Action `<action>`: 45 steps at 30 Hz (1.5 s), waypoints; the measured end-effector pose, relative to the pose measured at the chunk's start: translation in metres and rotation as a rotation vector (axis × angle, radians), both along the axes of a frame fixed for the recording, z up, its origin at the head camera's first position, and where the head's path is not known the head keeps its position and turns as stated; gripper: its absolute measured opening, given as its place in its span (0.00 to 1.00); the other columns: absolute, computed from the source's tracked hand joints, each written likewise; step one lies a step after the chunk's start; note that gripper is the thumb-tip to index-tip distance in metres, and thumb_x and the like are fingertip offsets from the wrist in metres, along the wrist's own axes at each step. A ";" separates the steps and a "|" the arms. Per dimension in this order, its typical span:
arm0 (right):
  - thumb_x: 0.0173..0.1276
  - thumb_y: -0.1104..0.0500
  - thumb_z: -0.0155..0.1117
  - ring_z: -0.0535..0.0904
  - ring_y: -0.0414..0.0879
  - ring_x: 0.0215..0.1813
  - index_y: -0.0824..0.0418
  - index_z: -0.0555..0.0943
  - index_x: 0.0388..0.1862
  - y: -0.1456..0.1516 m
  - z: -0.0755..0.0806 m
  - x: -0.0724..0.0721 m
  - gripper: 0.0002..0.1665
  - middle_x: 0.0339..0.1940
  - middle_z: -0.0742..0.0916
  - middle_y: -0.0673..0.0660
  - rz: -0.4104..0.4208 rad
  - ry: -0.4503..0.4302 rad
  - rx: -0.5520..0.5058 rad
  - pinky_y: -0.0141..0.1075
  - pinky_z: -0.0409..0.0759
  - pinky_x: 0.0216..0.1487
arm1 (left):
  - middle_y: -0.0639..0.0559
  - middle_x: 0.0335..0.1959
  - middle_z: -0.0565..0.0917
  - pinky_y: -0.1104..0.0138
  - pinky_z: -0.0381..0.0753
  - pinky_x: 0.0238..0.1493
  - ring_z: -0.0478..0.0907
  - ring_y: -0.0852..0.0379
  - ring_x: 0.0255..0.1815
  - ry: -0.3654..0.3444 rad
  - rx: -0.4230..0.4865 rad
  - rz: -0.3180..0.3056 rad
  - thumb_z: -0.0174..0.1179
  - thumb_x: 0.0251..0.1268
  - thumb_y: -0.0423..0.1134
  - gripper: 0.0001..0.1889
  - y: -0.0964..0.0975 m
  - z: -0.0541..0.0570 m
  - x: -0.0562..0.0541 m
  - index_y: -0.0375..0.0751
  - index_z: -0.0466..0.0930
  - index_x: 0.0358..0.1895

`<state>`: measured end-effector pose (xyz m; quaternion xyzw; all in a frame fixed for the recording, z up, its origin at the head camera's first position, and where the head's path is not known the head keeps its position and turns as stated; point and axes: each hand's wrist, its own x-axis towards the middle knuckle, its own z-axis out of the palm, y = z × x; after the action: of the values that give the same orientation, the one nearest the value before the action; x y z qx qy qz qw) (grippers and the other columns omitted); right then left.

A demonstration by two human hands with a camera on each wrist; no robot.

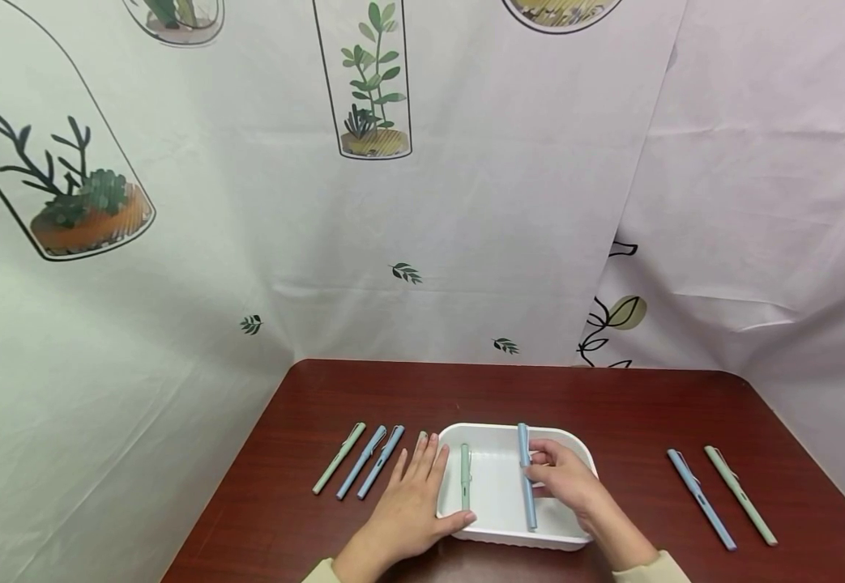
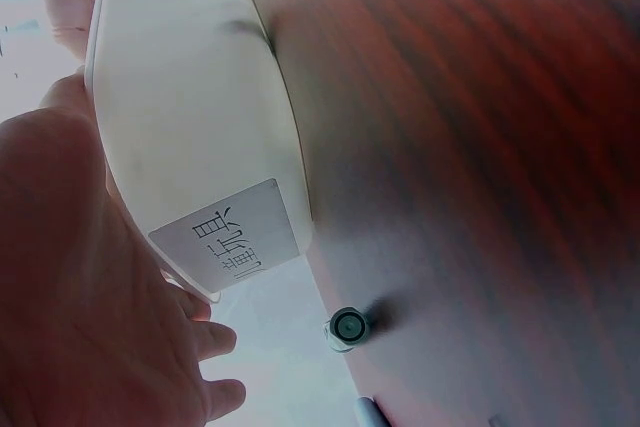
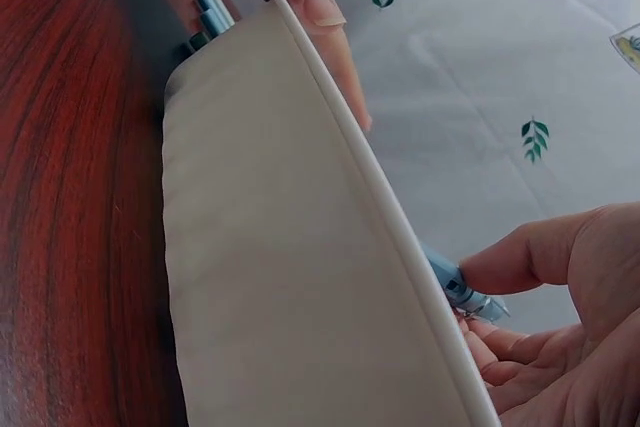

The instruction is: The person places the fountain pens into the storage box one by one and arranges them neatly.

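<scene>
Pale cream sleeves [image 1: 651, 567] cross the near edge of the scene, each ending at one of the person's bare hands. Between the two hands sits a white, rounded rectangular tray with smooth walls [image 1: 495, 490], on a dark red-brown, wood-grained table [image 1: 612, 405]. The left hand [image 1: 411, 504] is spread, its fingers extended along the tray's left side and its thumb over the near left corner; it grips no pen. The right hand [image 1: 566, 479] pinches a slim light blue pen with a clip [image 1: 527, 490] between thumb and fingers, holding it lengthwise over the right half of the tray; whether that pen touches the tray's floor cannot be told. Inside the tray, near its left wall, lies a slim pale green pen with a clip [image 1: 465, 478].

Left of the tray, a slanted row of pens rests on the table: a pale green one at the outer end [image 1: 339, 459], two light blue ones just beside each other [image 1: 381, 462], and another pale green one [image 1: 422, 437] mostly hidden by the left hand. Well to the right, a light blue pen [image 1: 702, 500] and a pale green pen [image 1: 740, 495] lie side by side. A grey label with dark printed characters [image 2: 228, 237] marks the tray's outer wall. Behind hangs white cloth printed with plants [image 1: 466, 243].
</scene>
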<state>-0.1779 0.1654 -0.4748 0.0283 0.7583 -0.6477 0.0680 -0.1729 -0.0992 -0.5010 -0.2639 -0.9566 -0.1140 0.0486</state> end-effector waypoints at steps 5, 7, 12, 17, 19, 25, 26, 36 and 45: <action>0.62 0.72 0.60 0.79 0.45 0.37 0.82 0.68 0.63 -0.005 -0.002 -0.002 0.30 0.39 0.80 0.60 -0.008 -0.006 -0.007 0.45 0.87 0.39 | 0.39 0.82 0.51 0.43 0.51 0.78 0.48 0.42 0.83 -0.010 0.006 0.004 0.50 0.64 0.76 0.54 0.001 0.000 -0.001 0.37 0.54 0.80; 0.62 0.73 0.60 0.79 0.45 0.37 0.82 0.68 0.63 -0.007 -0.002 -0.002 0.30 0.39 0.80 0.60 -0.007 -0.007 -0.011 0.45 0.87 0.39 | 0.40 0.82 0.51 0.43 0.51 0.78 0.48 0.42 0.83 -0.011 0.004 0.004 0.49 0.63 0.77 0.55 0.001 0.000 -0.001 0.37 0.53 0.80; 0.61 0.73 0.60 0.79 0.45 0.36 0.82 0.68 0.62 -0.012 -0.003 -0.002 0.30 0.39 0.80 0.60 -0.011 -0.015 -0.019 0.45 0.87 0.39 | 0.40 0.83 0.51 0.44 0.51 0.78 0.48 0.43 0.83 -0.007 0.001 0.004 0.46 0.63 0.78 0.55 0.001 -0.001 -0.001 0.37 0.54 0.80; 0.60 0.73 0.60 0.80 0.45 0.36 0.82 0.69 0.62 -0.016 -0.004 -0.003 0.30 0.38 0.80 0.60 -0.010 -0.019 -0.012 0.45 0.87 0.39 | 0.40 0.82 0.52 0.44 0.52 0.78 0.48 0.43 0.83 0.003 0.001 0.003 0.46 0.63 0.78 0.55 0.000 -0.002 -0.001 0.37 0.54 0.80; 0.60 0.73 0.60 0.80 0.45 0.36 0.82 0.69 0.62 -0.017 -0.004 -0.004 0.30 0.38 0.80 0.61 -0.003 -0.016 -0.006 0.45 0.87 0.39 | 0.40 0.82 0.52 0.44 0.52 0.78 0.48 0.43 0.83 0.010 0.001 0.002 0.47 0.63 0.78 0.55 0.001 -0.002 -0.001 0.37 0.54 0.80; 0.59 0.73 0.59 0.81 0.46 0.35 0.83 0.68 0.62 -0.021 -0.007 -0.004 0.31 0.37 0.80 0.60 0.015 -0.015 0.002 0.46 0.87 0.39 | 0.38 0.82 0.53 0.44 0.53 0.78 0.49 0.42 0.82 0.025 0.000 -0.001 0.46 0.63 0.78 0.55 0.000 -0.002 0.000 0.36 0.55 0.80; 0.59 0.73 0.59 0.81 0.46 0.35 0.83 0.68 0.62 -0.021 -0.007 -0.005 0.31 0.37 0.80 0.60 0.017 -0.015 0.001 0.46 0.87 0.39 | 0.38 0.82 0.53 0.44 0.52 0.78 0.49 0.42 0.82 0.024 0.000 -0.002 0.46 0.63 0.78 0.55 0.000 -0.002 0.000 0.36 0.55 0.80; 0.57 0.72 0.59 0.81 0.46 0.34 0.82 0.69 0.61 -0.029 -0.011 -0.006 0.32 0.37 0.79 0.60 0.016 -0.034 0.011 0.44 0.87 0.38 | 0.38 0.82 0.53 0.43 0.53 0.77 0.51 0.40 0.82 0.021 0.016 -0.012 0.44 0.64 0.78 0.55 0.000 0.000 0.000 0.35 0.55 0.79; 0.57 0.72 0.59 0.82 0.46 0.33 0.82 0.69 0.61 -0.036 -0.014 -0.008 0.31 0.37 0.79 0.61 0.038 -0.042 0.015 0.45 0.87 0.37 | 0.39 0.82 0.52 0.43 0.52 0.78 0.49 0.41 0.82 0.017 0.007 -0.009 0.43 0.64 0.79 0.55 0.000 0.000 0.001 0.36 0.54 0.80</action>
<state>-0.1859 0.1298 -0.4883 0.0279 0.7619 -0.6400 0.0957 -0.1720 -0.0992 -0.5006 -0.2687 -0.9546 -0.1153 0.0569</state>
